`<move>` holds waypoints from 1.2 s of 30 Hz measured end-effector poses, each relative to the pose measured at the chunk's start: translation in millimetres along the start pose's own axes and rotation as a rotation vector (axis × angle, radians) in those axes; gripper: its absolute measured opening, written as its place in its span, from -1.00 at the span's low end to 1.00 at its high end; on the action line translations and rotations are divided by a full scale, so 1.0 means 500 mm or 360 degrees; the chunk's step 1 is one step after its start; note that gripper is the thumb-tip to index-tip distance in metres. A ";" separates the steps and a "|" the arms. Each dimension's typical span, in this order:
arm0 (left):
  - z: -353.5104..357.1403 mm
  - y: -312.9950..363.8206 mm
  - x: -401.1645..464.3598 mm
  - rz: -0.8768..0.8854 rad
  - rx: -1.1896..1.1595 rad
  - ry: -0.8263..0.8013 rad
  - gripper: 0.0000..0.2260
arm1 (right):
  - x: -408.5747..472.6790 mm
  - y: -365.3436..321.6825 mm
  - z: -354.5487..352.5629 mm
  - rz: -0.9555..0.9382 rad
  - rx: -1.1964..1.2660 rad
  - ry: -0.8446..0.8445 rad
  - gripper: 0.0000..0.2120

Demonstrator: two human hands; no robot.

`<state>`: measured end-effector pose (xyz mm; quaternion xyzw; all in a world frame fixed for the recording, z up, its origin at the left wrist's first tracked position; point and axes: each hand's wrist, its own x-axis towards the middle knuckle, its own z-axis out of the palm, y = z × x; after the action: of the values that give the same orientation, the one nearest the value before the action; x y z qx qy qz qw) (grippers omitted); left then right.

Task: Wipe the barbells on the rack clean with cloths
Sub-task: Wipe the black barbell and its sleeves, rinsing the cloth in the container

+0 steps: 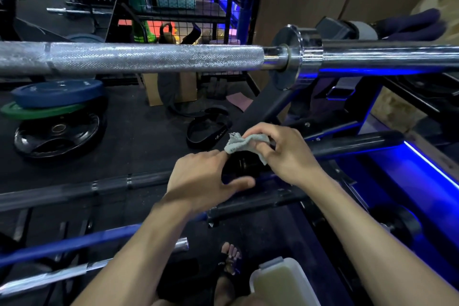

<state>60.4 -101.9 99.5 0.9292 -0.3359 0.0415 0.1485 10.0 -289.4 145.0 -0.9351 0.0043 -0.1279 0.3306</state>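
Black barbell (99, 187) runs nine to three o'clock. Left hand (203, 181) grips its collar (238, 165), thumb curled beneath; just at two o'clock, right hand (283, 154) pinches the grey cloth (238, 144) on top, nearer the sleeve (352, 144).

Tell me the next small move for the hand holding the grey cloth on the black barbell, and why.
Probably slide the right hand outward along the black barbell's smooth dark sleeve. Its grip already pinches the crumpled grey cloth at the black collar, which the left hand holds, and the sleeve beyond lies bare.
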 end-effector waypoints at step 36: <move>-0.001 0.005 0.004 -0.0023 0.0066 -0.0028 -0.33 | -0.024 -0.015 -0.017 0.0087 0.0214 -0.0137 -0.72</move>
<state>60.4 -105.0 100.9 0.9347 -0.3296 0.0392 0.1267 -4.4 -287.6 153.1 -0.9149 0.0071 -0.0784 0.3959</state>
